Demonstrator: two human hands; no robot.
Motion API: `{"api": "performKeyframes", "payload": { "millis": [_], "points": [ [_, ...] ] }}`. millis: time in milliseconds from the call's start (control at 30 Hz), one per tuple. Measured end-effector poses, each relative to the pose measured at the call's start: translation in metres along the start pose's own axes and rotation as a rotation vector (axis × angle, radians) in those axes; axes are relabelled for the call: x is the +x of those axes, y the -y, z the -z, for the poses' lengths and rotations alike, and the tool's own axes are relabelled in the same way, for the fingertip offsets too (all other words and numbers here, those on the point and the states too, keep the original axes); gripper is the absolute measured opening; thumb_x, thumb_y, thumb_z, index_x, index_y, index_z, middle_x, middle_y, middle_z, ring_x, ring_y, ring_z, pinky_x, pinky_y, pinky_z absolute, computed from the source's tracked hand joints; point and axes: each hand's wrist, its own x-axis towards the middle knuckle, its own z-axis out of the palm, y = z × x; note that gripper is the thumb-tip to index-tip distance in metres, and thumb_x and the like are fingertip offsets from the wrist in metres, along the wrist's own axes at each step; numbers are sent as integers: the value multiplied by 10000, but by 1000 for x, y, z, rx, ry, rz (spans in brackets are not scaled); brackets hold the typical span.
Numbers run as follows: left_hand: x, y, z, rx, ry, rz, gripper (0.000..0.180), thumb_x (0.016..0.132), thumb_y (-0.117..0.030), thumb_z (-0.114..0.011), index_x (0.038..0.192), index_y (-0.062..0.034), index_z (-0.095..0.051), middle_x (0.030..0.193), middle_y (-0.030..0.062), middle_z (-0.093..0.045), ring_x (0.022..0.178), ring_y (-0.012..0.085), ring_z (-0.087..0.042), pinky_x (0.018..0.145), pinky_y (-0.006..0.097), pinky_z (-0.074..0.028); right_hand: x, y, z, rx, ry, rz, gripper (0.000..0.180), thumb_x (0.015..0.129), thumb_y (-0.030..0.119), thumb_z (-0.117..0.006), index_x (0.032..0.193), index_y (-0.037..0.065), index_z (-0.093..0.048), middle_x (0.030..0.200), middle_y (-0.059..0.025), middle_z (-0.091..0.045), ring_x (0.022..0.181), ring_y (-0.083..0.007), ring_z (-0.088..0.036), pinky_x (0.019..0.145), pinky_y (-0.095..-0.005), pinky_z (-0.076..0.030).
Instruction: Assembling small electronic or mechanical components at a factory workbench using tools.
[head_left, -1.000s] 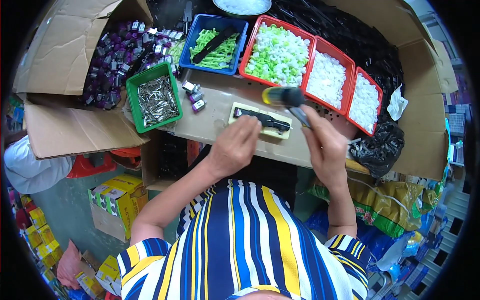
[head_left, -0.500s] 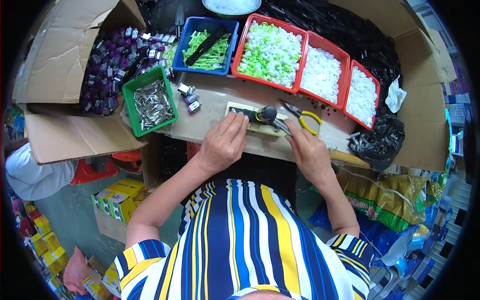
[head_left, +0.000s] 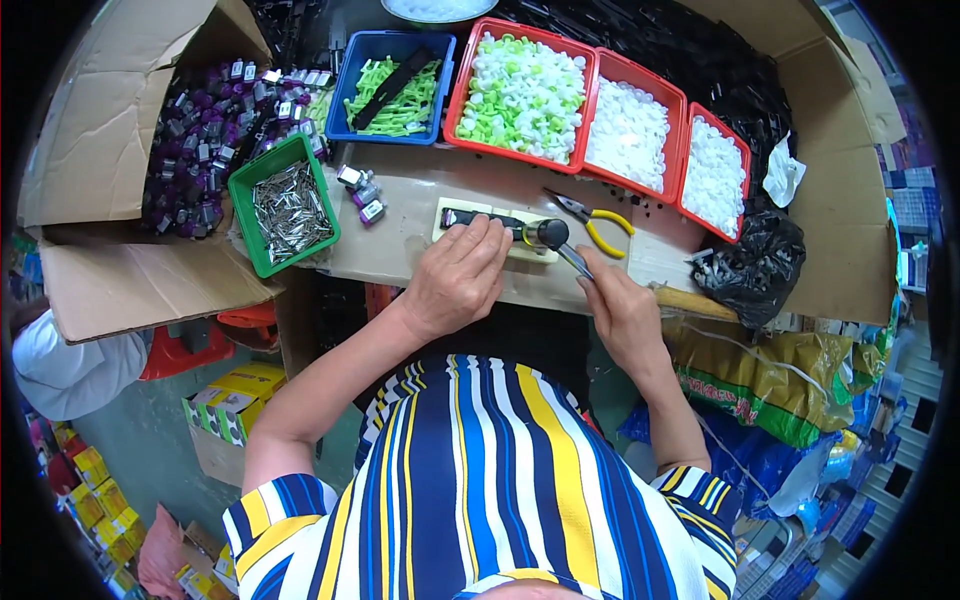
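A cream-coloured block [head_left: 528, 252] lies near the table's front edge, with a slim black plastic part [head_left: 459, 216] on top of it. My left hand [head_left: 462, 282] has its fingers pressed together on that part, hiding its middle. In my right hand [head_left: 624, 310] is a hammer [head_left: 546, 233], gripped by its metal-coloured handle. Its dark head is over the right end of the block; whether it touches the part I cannot tell. Pliers with yellow handles [head_left: 607, 232] lie just beyond the hammer.
Behind stand a green tray of metal pins [head_left: 262, 262], a blue tray of green pieces [head_left: 338, 128] and red trays [head_left: 578, 166] of white and green caps. Purple-and-clear pieces [head_left: 205, 150] fill a cardboard box [head_left: 95, 150] at left. A black bag [head_left: 765, 270] sits at right.
The view has shifted slightly, moving the trays left. Relative to the block, the hammer head has moved right, and my left fingers have slid right, uncovering more of the black part's left end.
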Motion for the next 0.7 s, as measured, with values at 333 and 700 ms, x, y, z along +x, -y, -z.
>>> {"api": "performKeyframes", "payload": {
  "millis": [333,700],
  "points": [
    [0,2,-4,40,-14,-26,409,734,-83,-661,1103,96,-656,1099,184,-642,1081,313,-619,906,389,-496,-9,-12,13,-3,-108,-21,441,888,21,-670,1321,67,-601,729,-141,-588,597,-300,-594,570,-396,-483],
    [3,-1,-1,48,-16,-2,367,717,-27,-686,1073,64,-681,1089,178,-667,1037,317,-651,869,392,-533,8,6,29,142,-315,72,417,861,-14,-689,1271,24,-618,852,-174,-665,669,-325,-650,605,-380,-517]
  ]
}}
